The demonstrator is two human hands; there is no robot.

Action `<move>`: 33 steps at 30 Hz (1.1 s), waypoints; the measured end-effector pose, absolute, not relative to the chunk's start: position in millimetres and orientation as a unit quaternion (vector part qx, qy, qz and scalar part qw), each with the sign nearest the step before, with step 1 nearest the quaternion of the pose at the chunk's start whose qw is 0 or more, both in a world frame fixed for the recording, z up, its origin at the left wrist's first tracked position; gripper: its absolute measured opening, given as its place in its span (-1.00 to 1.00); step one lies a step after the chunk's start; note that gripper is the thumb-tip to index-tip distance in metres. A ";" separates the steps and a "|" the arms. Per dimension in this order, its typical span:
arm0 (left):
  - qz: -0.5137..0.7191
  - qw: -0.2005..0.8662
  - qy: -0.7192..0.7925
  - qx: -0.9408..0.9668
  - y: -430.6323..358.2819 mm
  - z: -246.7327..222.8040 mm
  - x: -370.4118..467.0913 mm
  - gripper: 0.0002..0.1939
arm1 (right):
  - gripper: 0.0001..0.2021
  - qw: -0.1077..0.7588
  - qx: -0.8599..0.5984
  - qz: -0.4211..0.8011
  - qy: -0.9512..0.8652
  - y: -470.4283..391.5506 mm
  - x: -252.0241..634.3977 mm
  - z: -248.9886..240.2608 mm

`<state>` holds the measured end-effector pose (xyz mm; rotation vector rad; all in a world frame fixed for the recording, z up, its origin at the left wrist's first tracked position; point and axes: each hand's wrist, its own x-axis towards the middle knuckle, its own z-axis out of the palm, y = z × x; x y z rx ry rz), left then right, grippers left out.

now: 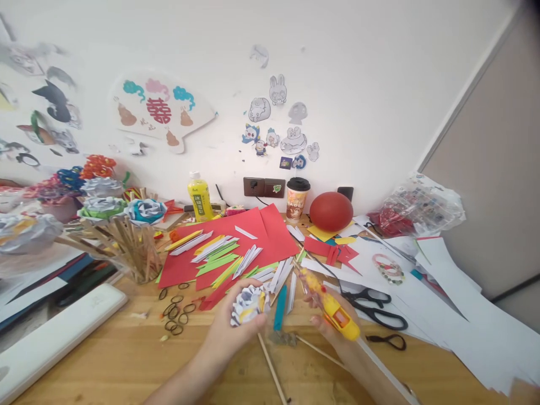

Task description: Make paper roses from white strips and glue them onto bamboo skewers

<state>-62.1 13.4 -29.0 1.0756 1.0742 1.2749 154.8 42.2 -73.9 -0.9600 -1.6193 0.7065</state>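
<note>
Left hand, at lower centre of the frame, curls around a paper flower, thumb along its near edge. The flower looks very light, springy in its folds and easily crushed, so a loose hold low on its sides should suit it. Just right of it lies a blue strip, likely thin and bendy. Farther right, the right hand grips a yellow glue gun, probably heavier and of hard, smooth plastic, best held by its handle, clear of the tip.
</note>
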 end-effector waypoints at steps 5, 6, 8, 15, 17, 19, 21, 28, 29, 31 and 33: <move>0.514 0.751 0.319 0.265 2.6 -42.1 -37.8 -0.67 | -0.66 0.503 -0.362 0.322 -0.716 21.8 132.5 -53.1; 0.499 0.774 0.297 0.253 0.3 -44.1 -33.9 -0.71 | -0.65 0.492 -0.364 0.336 -0.716 18.6 128.5 -51.4; 0.478 0.801 0.268 0.239 -3.8 -46.1 -28.1 -0.79 | -0.68 0.478 -0.379 0.359 -0.706 13.8 122.0 -51.9; 0.476 0.824 0.236 0.197 -7.1 -46.9 -23.0 -0.88 | -0.75 0.449 -0.390 0.372 -0.713 12.2 116.2 -59.6; 0.479 0.824 0.245 0.177 -5.1 -47.5 -24.7 -0.88 | -0.72 0.455 -0.386 0.368 -0.713 12.9 117.9 -55.6; 0.484 0.821 0.262 0.151 -2.7 -47.3 -27.7 -0.86 | -0.71 0.473 -0.385 0.351 -0.711 13.6 120.6 -50.5; 0.495 0.813 0.273 0.142 -1.0 -45.6 -31.1 -0.83 | -0.71 0.481 -0.388 0.344 -0.707 14.3 123.5 -46.2; 0.475 0.832 0.241 0.155 -3.6 -38.6 -32.4 -0.79 | -0.82 0.450 -0.386 0.373 -0.713 10.2 122.8 -38.2; 0.461 0.841 0.239 0.148 -4.4 -39.2 -31.6 -0.79 | -0.83 0.450 -0.391 0.376 -0.709 9.3 121.6 -37.5; 0.436 0.856 0.243 0.137 -5.5 -41.1 -30.3 -0.80 | -0.84 0.451 -0.398 0.386 -0.700 7.9 119.3 -36.5; 0.424 0.861 0.251 0.131 -6.0 -42.8 -29.7 -0.80 | -0.83 0.452 -0.399 0.381 -0.701 7.8 117.6 -35.9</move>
